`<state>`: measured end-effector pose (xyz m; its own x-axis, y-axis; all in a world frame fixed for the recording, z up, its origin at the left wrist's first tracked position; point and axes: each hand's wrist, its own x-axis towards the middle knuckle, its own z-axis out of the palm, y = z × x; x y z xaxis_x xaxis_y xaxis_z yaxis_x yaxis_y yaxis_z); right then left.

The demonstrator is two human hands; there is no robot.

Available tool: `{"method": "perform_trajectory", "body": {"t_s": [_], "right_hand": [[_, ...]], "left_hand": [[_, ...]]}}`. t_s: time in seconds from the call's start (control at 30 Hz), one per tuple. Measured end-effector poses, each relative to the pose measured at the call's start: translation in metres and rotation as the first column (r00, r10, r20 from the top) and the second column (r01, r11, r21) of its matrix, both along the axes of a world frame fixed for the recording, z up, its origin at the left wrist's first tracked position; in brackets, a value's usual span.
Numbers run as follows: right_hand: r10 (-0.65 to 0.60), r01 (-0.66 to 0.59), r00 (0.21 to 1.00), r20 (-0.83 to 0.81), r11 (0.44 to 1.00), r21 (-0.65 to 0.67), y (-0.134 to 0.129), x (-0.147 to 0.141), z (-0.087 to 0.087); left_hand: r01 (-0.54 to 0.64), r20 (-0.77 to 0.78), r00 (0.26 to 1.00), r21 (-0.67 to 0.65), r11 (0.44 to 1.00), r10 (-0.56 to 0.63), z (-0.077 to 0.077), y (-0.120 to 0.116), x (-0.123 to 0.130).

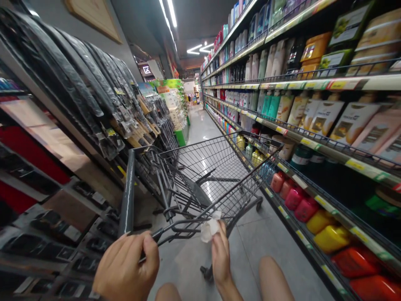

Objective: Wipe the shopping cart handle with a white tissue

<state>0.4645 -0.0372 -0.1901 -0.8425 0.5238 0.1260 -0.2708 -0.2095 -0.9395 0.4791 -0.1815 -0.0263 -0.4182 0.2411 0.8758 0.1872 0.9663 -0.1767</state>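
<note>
My left hand (127, 263) is closed around the near end of the handle of a dark wire shopping cart (216, 167). The cart's grey handle bar (127, 196) runs away from that hand towards the left. In my right hand (222, 255) is a crumpled white tissue (209, 230), pinched between the fingers. It is up against the near side rail of the cart, and whether it touches the metal is hard to tell. Only bare wire and the folded grey seat flap show inside the basket.
Tall shelves (313, 138) of bottles and jars line the right side, close to the cart. Packaged goods hang on a rack (103, 100) at left. Stacked goods (175, 104) stand farther along the tiled aisle (200, 121). My knees (275, 278) show below.
</note>
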Motion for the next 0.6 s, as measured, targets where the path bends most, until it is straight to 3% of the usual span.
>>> {"method": "perform_trajectory", "body": {"t_s": [0.13,0.33,0.47,0.6], "right_hand": [[-0.058,0.056,0.995,0.076,0.998,0.021,-0.012,0.005,0.034],[-0.104,0.125,0.990,-0.093,0.958,0.258,-0.021,0.013,0.071],[-0.092,0.138,0.984,-0.152,0.936,0.325,-0.018,0.011,0.070],[-0.138,0.156,0.987,-0.082,0.943,0.294,-0.011,-0.001,0.048]], "left_hand": [[0.013,0.029,0.999,0.003,1.000,-0.013,0.002,0.001,0.002],[-0.007,0.058,0.998,0.003,1.000,0.007,0.003,0.003,0.003],[0.012,0.060,0.998,-0.065,0.998,-0.009,0.004,-0.002,0.000],[0.042,0.037,0.999,-0.087,0.995,-0.039,0.003,-0.006,-0.002]]}}
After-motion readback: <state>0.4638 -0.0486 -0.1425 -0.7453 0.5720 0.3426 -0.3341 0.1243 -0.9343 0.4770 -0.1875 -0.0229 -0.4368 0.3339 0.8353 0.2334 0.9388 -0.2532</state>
